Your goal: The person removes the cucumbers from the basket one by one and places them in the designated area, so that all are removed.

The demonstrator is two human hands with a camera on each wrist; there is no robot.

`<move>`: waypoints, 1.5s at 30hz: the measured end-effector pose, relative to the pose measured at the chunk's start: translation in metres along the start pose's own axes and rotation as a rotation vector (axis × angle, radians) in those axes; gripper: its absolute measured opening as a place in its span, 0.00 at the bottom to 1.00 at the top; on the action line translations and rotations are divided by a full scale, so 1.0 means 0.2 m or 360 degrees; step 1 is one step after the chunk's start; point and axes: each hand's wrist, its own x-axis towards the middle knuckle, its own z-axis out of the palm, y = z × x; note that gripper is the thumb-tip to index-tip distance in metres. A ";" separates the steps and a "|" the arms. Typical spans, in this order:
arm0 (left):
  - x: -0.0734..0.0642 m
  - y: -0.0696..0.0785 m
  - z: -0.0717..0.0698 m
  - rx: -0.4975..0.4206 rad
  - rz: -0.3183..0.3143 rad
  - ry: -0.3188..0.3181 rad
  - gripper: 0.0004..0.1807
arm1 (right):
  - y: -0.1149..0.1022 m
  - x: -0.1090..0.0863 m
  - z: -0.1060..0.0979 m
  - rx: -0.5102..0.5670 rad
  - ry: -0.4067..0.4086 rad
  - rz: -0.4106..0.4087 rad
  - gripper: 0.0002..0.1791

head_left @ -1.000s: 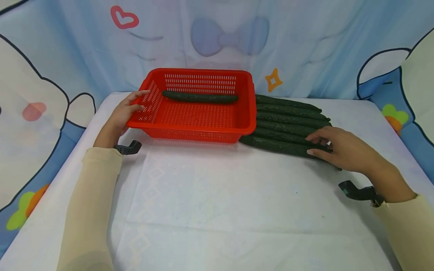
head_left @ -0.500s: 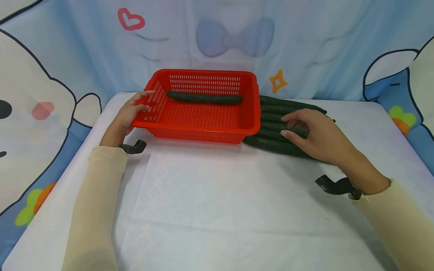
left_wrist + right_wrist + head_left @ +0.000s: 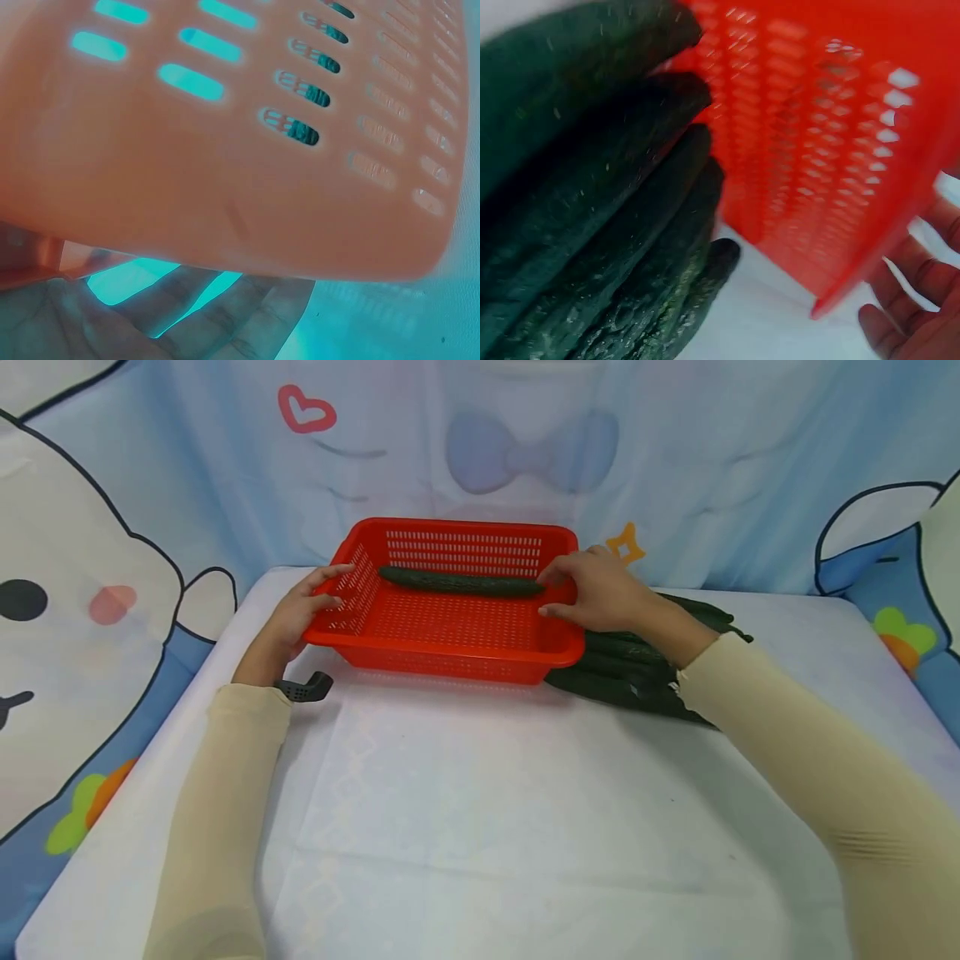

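Observation:
A red perforated plastic basket (image 3: pixel 442 657) stands toward the back of the table, with one cucumber (image 3: pixel 461 582) lying lengthwise inside near its far wall. My left hand (image 3: pixel 288 618) holds the basket's left rim, digits hooked over the edge; its wrist view shows the outside wall close up. At the right end, my right hand (image 3: pixel 600 593) reaches over the rim with fingers spread, and nothing shows between them. Under the right forearm lie several more cucumbers (image 3: pixel 615 681) side by side against the basket, partly hidden by it and the sleeve.
A white cloth (image 3: pixel 480 802) covers the table. Behind it hangs a blue printed curtain (image 3: pixel 405 477) close to the basket's far side. Each wrist bears a black camera mount; the left mount (image 3: pixel 306 687) sits just below the basket's near left corner.
My right hand has moved left from the cucumber row to the basket's right rim, carrying nothing. The left hand stays at the left rim. The head view has shifted slightly.

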 end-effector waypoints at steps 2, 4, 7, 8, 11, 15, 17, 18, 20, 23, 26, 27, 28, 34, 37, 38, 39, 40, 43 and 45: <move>0.00 0.00 0.00 0.0006 -0.0001 0.0011 0.28 | 0.01 0.06 0.02 -0.0057 -0.0065 0.0009 0.24; 0.01 0.00 0.00 0.0017 -0.0003 0.0019 0.28 | 0.01 0.12 0.03 -0.0120 -0.0109 0.0013 0.24; 0.01 0.00 0.01 0.0028 -0.0002 0.0020 0.28 | 0.01 0.18 0.05 -0.0192 -0.0183 0.0036 0.24; 0.02 0.00 0.01 0.0028 -0.0002 0.0021 0.28 | 0.01 0.21 0.05 -0.0204 -0.0206 0.0046 0.24; 0.02 -0.01 0.01 0.0035 -0.0002 0.0021 0.28 | 0.00 0.27 0.09 -0.0234 -0.0325 0.0086 0.26; 0.01 0.00 0.01 0.0049 0.0008 0.0002 0.29 | -0.03 0.32 0.15 -0.0495 -0.0514 0.0161 0.30; 0.01 0.01 0.02 0.0059 0.0007 0.0002 0.29 | -0.05 0.33 0.16 -0.0712 -0.0604 0.0131 0.30; 0.01 0.02 0.02 0.0061 0.0008 0.0004 0.29 | -0.06 0.33 0.17 -0.0815 -0.0643 0.0112 0.31; 0.00 0.02 0.01 0.0065 0.0007 0.0010 0.29 | -0.08 0.34 0.18 -0.0946 -0.0696 0.0078 0.32; 0.00 0.03 0.01 0.0053 0.0004 0.0006 0.29 | -0.10 0.33 0.18 -0.0983 -0.0776 0.0115 0.39; 0.00 0.02 0.01 0.0037 0.0000 -0.0007 0.29 | -0.10 0.32 0.18 -0.0930 -0.0834 0.0185 0.47; 0.00 0.02 0.01 0.0037 -0.0002 -0.0008 0.29 | -0.10 0.32 0.17 -0.0915 -0.0847 0.0189 0.48; 0.00 0.02 0.02 0.0042 -0.0003 -0.0009 0.29 | -0.09 0.32 0.17 -0.0887 -0.0852 0.0198 0.50; 0.01 0.03 0.02 0.0066 0.0005 0.0006 0.29 | -0.08 0.33 0.16 -0.0748 -0.0838 0.0188 0.49; 0.01 0.03 0.02 0.0065 -0.0002 0.0017 0.28 | -0.08 0.33 0.16 -0.0755 -0.0848 0.0155 0.42; 0.01 0.03 0.02 0.0059 -0.0004 0.0016 0.29 | -0.08 0.33 0.16 -0.0754 -0.0845 0.0155 0.40; 0.01 0.03 0.02 0.0052 -0.0004 0.0012 0.29 | -0.09 0.33 0.16 -0.0762 -0.0842 0.0153 0.38; 0.00 0.03 0.02 0.0040 -0.0006 0.0009 0.29 | -0.09 0.33 0.16 -0.0766 -0.0836 0.0148 0.36; 0.00 0.02 0.01 0.0031 -0.0004 0.0001 0.29 | -0.10 0.32 0.17 -0.0806 -0.0819 0.0122 0.37; 0.00 0.02 0.01 0.0036 -0.0006 0.0012 0.28 | -0.11 0.32 0.18 -0.0836 -0.0822 0.0094 0.37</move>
